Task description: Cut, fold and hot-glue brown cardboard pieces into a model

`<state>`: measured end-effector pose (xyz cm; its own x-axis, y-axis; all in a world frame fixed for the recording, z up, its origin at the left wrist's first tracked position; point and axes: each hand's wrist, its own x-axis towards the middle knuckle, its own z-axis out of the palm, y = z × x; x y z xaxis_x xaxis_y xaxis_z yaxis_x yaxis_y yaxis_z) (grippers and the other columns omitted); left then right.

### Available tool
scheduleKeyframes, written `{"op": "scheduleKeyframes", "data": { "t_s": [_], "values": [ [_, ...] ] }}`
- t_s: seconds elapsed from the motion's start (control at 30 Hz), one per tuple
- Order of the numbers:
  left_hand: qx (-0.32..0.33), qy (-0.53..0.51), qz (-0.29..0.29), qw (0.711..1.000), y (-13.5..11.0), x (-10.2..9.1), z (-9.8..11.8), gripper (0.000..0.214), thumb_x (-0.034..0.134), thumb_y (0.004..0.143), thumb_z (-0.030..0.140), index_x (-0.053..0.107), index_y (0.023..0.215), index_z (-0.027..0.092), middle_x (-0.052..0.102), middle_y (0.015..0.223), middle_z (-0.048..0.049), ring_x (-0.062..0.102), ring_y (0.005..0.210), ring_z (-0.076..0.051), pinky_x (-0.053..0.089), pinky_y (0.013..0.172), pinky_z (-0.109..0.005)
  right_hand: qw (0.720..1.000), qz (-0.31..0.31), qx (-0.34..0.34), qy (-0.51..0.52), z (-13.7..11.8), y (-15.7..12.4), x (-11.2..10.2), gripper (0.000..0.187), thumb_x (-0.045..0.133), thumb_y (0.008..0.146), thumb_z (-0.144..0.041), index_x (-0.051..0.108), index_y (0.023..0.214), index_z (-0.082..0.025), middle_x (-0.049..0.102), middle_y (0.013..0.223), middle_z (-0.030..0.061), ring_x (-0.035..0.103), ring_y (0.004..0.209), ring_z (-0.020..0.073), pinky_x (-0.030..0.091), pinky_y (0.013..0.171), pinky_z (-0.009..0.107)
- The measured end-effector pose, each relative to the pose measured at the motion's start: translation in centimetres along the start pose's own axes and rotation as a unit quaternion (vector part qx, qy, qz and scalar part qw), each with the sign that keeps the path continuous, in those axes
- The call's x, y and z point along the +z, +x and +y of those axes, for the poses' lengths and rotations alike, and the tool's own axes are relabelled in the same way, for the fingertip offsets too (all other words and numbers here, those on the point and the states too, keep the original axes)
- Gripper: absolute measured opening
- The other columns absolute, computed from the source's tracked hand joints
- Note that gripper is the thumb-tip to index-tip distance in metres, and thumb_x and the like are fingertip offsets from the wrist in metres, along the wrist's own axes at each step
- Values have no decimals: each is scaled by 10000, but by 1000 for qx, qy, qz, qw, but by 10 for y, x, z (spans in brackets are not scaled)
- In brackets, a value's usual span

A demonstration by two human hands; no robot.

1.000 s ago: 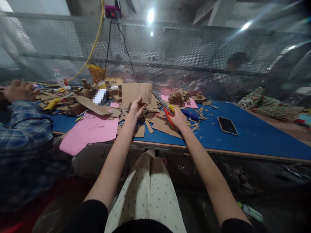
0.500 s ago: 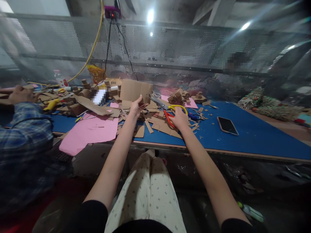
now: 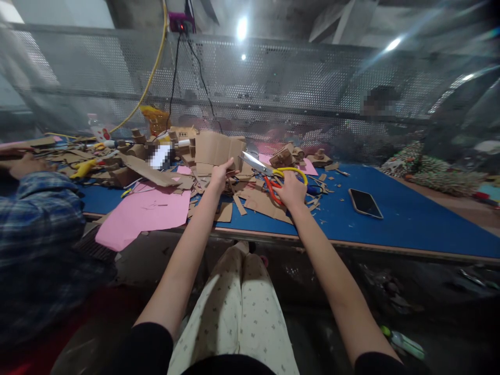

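Observation:
A bent piece of brown cardboard point(image 3: 213, 149) is upright above the table, pinched near its lower right by my left hand point(image 3: 223, 174). My right hand point(image 3: 292, 190) is wrapped around scissors point(image 3: 258, 163) with one yellow and one red handle. Their metal blades point left, with the tips at the cardboard's right edge; whether they touch it I cannot tell. Under both hands lie cardboard scraps point(image 3: 265, 204) and thin offcut strips.
Pink paper point(image 3: 148, 211) hangs over the table's front edge on the left. A phone point(image 3: 365, 203) lies on the blue tabletop point(image 3: 414, 219). At far left a co-worker's plaid sleeve point(image 3: 50, 203) and hands are near more cardboard. A perforated metal panel point(image 3: 297, 78) stands behind.
The scissors and my right hand have shifted slightly to the right. My left hand has moved a little right, tilting the cardboard slightly. The co-worker's hand at far left has also moved.

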<state>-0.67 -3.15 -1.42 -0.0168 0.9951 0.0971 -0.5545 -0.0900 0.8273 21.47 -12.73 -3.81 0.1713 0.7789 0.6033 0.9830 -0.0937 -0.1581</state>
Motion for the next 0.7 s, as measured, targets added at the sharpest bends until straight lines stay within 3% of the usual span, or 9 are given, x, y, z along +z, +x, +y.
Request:
{"op": "scheduleKeyframes", "data": {
  "t_s": [0.27,0.43,0.53,0.7],
  "values": [
    [19,8,14,1000,-1,2,-2,206,795,700,181,690,854,94,702,804,-75,654,707,-149,597,761,-326,1000,5,-6,-4,-1,-1,-1,540,589,841,-510,566,1256,-164,619,1245,136,630,971,275,427,662,320],
    [78,50,0,996,-3,0,-8,298,810,671,165,711,951,161,732,975,-74,687,870,-198,578,751,-293,1000,-14,-3,-6,1,0,0,516,587,845,-513,587,1225,-164,649,1191,144,639,961,284,420,668,322],
    [79,84,4,993,-4,-1,-11,291,826,636,147,727,906,190,746,926,-55,686,969,-228,558,775,-269,999,-27,5,-17,1,-1,1,505,606,835,-520,599,1204,-175,664,1157,139,654,909,281,416,678,329],
    [77,114,5,990,-4,-1,-11,128,794,679,170,728,788,187,745,877,-54,700,948,-247,549,793,-295,999,-30,4,-21,-1,-2,0,515,609,839,-519,591,1219,-172,660,1185,134,661,903,285,422,686,339]
  ]
}}
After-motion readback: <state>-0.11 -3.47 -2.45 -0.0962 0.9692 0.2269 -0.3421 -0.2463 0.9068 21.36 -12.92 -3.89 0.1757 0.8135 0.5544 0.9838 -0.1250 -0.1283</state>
